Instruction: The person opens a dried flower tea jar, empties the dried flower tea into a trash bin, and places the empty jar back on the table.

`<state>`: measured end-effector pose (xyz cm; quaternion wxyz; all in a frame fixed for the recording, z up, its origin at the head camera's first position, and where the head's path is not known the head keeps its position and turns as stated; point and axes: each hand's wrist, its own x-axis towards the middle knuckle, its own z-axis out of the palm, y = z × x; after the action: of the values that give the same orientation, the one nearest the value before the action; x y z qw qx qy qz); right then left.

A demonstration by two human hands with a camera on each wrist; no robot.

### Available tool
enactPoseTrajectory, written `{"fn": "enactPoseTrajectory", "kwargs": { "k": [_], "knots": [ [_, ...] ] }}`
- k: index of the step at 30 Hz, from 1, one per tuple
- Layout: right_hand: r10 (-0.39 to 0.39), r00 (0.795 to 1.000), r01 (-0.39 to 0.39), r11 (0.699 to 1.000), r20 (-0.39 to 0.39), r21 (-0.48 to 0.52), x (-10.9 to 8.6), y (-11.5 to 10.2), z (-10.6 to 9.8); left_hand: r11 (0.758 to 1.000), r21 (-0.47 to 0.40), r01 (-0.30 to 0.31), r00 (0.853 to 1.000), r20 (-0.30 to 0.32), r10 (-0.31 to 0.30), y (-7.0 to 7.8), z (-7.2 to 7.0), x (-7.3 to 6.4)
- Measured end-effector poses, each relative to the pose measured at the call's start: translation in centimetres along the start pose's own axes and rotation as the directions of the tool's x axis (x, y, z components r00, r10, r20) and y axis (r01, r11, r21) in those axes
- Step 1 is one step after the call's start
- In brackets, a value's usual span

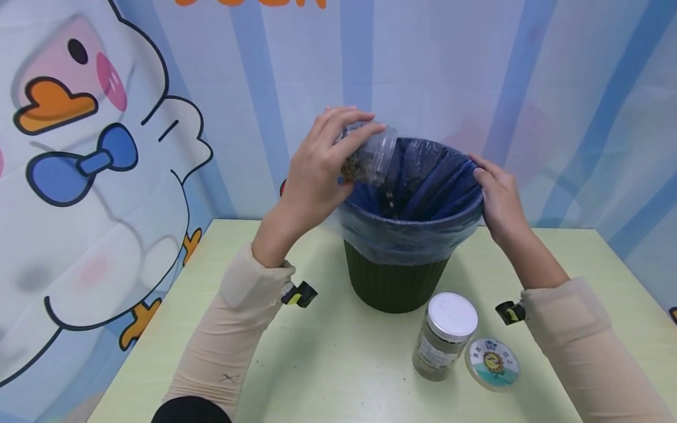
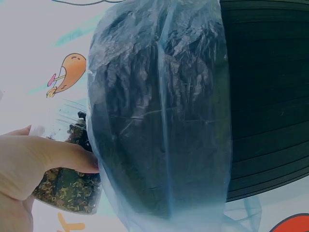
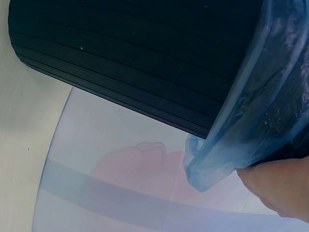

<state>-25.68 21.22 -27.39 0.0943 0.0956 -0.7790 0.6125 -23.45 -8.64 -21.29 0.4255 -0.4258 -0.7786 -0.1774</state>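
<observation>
My left hand (image 1: 319, 161) grips a clear plastic jar (image 1: 379, 158) tipped on its side, its mouth over the bin opening. Dark and pale dried bits spill from the mouth into the blue liner bag (image 1: 407, 244). More of these bits show through the jar wall (image 2: 67, 195) in the left wrist view, with my thumb (image 2: 72, 157) across it. The dark ribbed bin (image 1: 396, 288) stands on the table, the liner folded over its rim. At the rim's right side my right hand (image 1: 499, 200) pinches the lined edge, thumb outside; its other fingers are partly hidden.
A lidded jar (image 1: 438, 349) stands upright in front of the bin. Beside it on the right lies a round printed lid (image 1: 493, 364). The pale table (image 1: 317, 364) has small dark crumbs on it, and a printed cloth backdrop (image 1: 449, 70) hangs behind.
</observation>
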Motion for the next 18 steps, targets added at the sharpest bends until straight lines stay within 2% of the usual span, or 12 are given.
{"fn": "enactPoseTrajectory", "kwargs": {
  "k": [18],
  "knots": [
    [0.011,1.0,-0.011,1.0,0.007,0.011,-0.03,0.08,0.02,0.995,0.068,-0.066,0.997,-0.032,0.068,0.03,0.3,0.13]
  ]
}}
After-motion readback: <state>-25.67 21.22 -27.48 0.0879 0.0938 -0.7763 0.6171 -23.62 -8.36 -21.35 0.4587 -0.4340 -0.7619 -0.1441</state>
